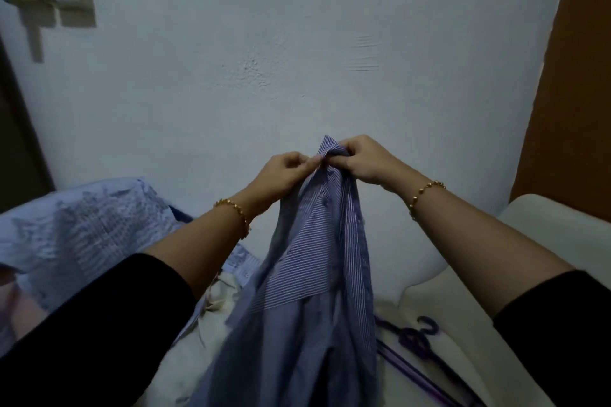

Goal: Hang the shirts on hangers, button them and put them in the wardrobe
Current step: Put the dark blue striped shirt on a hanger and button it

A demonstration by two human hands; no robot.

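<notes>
From my feed I see both hands raised in front of a pale wall (297,43), holding up a striped shirt (317,258) by its top end. The left hand (291,172) has a tight grip: thumb and forefinger pinch the cloth just beside the collar. The right hand (363,160) has its fingers curled around the bunched collar, and the two hands are almost touching. The rest of the shirt hangs straight down between my forearms, crumpled and open. Each wrist wears a gold bracelet (236,215).

Below and to the right, purple hangers (416,340) lie on a white cushion (562,235), partly hidden by the shirt's hem. To the left a pale blue shirt (82,225) lies spread out, with a cream cloth (221,301) beside it.
</notes>
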